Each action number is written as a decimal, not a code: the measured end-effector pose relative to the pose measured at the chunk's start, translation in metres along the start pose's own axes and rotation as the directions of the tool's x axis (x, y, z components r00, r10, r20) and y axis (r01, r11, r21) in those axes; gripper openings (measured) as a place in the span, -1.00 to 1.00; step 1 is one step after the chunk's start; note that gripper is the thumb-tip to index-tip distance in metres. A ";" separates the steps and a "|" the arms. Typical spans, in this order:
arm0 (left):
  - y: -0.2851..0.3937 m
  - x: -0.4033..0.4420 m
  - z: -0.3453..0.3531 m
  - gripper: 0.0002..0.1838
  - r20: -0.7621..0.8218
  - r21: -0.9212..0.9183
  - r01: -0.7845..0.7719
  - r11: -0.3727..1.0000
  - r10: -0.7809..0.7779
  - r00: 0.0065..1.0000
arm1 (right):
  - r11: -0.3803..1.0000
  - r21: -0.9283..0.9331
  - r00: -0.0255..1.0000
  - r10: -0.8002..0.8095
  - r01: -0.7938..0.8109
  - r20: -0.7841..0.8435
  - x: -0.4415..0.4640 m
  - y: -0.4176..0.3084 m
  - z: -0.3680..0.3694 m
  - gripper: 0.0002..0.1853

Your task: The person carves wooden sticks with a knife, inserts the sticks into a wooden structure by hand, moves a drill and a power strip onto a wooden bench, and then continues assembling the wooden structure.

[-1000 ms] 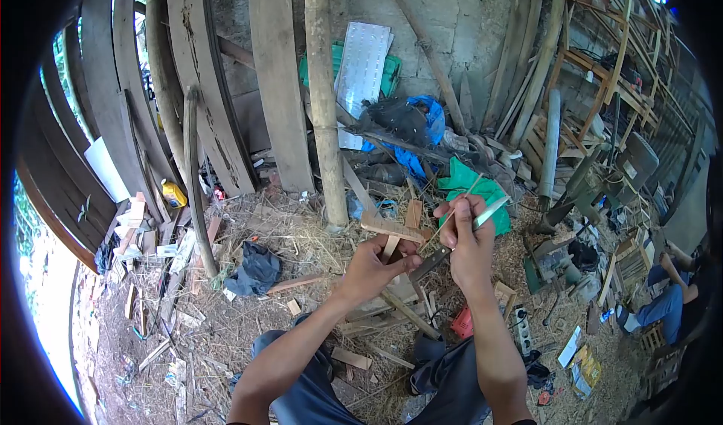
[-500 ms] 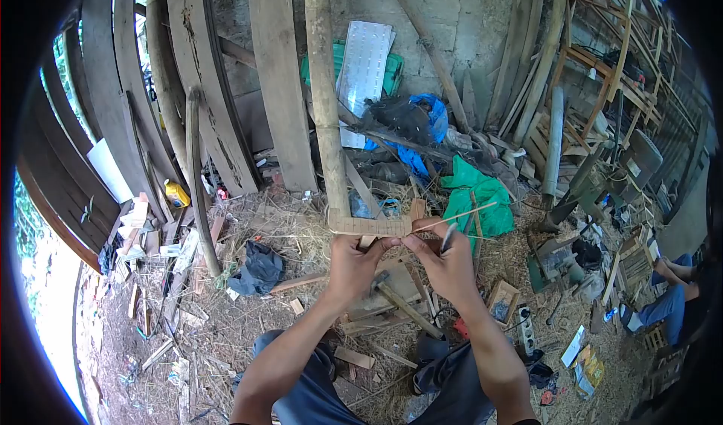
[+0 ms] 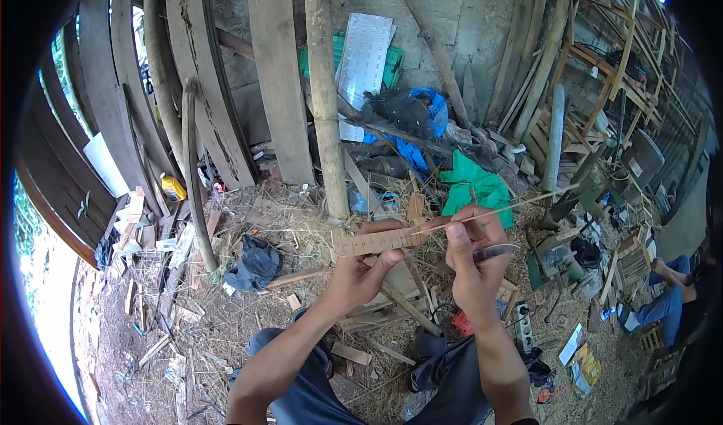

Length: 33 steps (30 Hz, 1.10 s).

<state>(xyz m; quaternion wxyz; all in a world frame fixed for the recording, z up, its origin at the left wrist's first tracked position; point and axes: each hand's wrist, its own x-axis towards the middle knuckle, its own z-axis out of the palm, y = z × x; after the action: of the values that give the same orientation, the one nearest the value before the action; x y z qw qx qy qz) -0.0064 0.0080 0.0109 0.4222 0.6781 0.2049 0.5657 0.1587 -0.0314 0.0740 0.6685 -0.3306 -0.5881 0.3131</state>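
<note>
My left hand (image 3: 360,276) grips a small pale wooden piece (image 3: 376,242) with a row of evenly spaced dark bands or slots along it. Its thumb lies below the piece and the fingers are behind it. To the right, my right hand (image 3: 476,267) pinches a thin light strip (image 3: 531,200) between thumb and fingers. The strip's left end meets the right end of the wooden piece; the other end sticks out to the upper right. A small curved blade (image 3: 495,252) also juts from the right hand, its handle hidden in the palm.
A bamboo post (image 3: 325,116) stands just beyond my hands. Green plastic (image 3: 474,188) and a dark bag (image 3: 254,263) lie on the ground among straw and wood scraps. A power strip (image 3: 525,327) lies at right. Another person's leg (image 3: 659,308) shows at the far right.
My right hand has moved right, away from the left hand, with the strip and blade. The wooden piece has tilted, its right end higher, and my left thumb has shifted.
</note>
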 end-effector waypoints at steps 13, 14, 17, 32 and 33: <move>0.016 0.003 0.004 -0.72 -0.079 -0.164 0.092 0.982 -0.106 0.991 | 0.999 -0.035 1.000 -0.008 0.009 0.011 0.000 -0.004 -0.004 -0.89; 0.016 0.003 0.004 -0.73 -0.082 -0.163 0.095 0.982 -0.110 0.991 | 0.999 -0.039 0.999 -0.028 0.029 0.021 0.001 -0.004 -0.004 -0.89; 0.015 0.002 0.005 -0.75 -0.097 -0.171 0.128 0.977 -0.146 0.985 | 0.991 -0.102 0.996 -0.083 0.087 0.044 0.001 -0.001 -0.005 -0.89; 0.012 0.003 0.007 -0.65 -0.075 -0.069 0.064 0.996 -0.069 0.995 | 0.960 -0.203 0.980 -0.180 0.195 0.089 0.004 0.004 -0.010 -0.86; 0.014 0.003 0.007 -0.65 -0.074 -0.070 0.065 0.995 -0.071 0.995 | 0.953 -0.221 0.977 -0.194 0.209 0.088 0.004 0.004 -0.010 -0.85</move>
<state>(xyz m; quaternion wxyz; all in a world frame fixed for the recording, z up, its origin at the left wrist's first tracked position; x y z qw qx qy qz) -0.0013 0.0001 0.0236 0.4558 0.6339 0.2245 0.5831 0.1691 -0.0265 0.0719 0.6349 -0.3334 -0.6722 0.1841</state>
